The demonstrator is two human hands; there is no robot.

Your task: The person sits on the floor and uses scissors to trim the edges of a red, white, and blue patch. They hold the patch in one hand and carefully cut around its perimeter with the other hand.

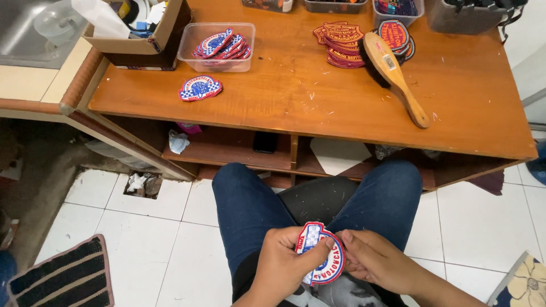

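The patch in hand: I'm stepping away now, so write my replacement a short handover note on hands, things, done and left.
Left hand and right hand together hold one round patch over the lap.
One like patch lies loose on the wooden table; more fill the clear tub.
Red patches are stacked beside a wooden brush.
Done: cannot tell.
Left: the patch in hand is not yet set down.

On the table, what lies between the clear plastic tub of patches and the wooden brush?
In the head view, a stack of red patches lies between the tub and the brush; otherwise bare tabletop.
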